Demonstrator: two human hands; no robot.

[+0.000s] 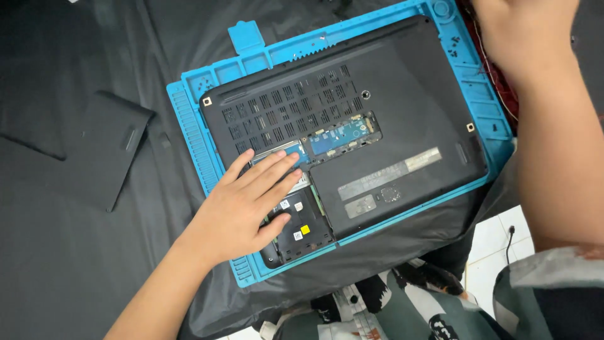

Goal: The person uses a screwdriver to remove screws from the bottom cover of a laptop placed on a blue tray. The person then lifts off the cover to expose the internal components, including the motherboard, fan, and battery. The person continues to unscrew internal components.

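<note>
1 black laptop lies underside-up on 1 blue mat, with 1 loose cover panel at left. The left hand rests flat, fingers spread, gripping nothing. The right hand, cropped far right, perhaps touches something; its grip cannot be told.

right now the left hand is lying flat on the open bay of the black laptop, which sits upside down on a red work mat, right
Not quite: the mat is blue, not red. The head view shows the left hand lying flat on the open bay of the upturned black laptop, which sits on a blue ridged work mat over black sheeting.
</note>
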